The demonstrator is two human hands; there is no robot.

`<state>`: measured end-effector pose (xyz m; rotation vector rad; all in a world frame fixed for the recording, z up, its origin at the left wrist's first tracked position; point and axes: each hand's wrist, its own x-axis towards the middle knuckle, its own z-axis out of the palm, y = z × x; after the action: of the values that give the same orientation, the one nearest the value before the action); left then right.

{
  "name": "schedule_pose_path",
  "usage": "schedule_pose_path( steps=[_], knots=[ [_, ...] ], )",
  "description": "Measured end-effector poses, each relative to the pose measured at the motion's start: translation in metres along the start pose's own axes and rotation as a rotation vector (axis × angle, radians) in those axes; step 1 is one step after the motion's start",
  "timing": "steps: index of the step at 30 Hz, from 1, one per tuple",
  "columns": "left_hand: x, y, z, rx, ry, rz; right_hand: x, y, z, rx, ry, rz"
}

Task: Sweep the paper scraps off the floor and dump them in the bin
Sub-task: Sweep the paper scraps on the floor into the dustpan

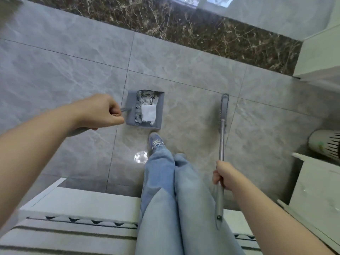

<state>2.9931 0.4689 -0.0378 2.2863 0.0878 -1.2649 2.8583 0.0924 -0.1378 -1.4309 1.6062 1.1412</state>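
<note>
A grey dustpan (159,111) sits on the grey floor tiles ahead of my feet, its tray holding white and patterned paper scraps (148,112). My left hand (103,112) grips the dustpan's thin metal handle (126,108) at the pan's left side. My right hand (223,174) grips the silver pole of a grey broom (222,133); the broom head (224,105) lies narrow on the floor, to the right of the dustpan and apart from it. A white slatted bin (325,144) shows at the right edge.
A dark brown marble strip (184,24) runs across the far floor. White cabinets (318,188) stand on the right. A striped rug (70,234) lies below on a pale step. My legs in blue jeans and a blue shoe (155,141) stand just behind the dustpan.
</note>
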Motion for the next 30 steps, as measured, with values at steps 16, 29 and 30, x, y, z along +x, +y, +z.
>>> schedule_pose_path(
  steps=[16,29,30],
  knots=[
    [0.018,0.096,0.068,0.279,-0.139,0.107,0.023,0.095,-0.023,0.47,-0.236,0.166],
    [0.03,0.145,0.086,0.412,-0.205,0.132,0.0,0.098,0.049,0.669,-0.538,0.192],
    [0.029,0.153,0.091,0.418,-0.215,0.131,-0.002,0.106,0.043,0.711,-0.558,0.199]
  ],
)
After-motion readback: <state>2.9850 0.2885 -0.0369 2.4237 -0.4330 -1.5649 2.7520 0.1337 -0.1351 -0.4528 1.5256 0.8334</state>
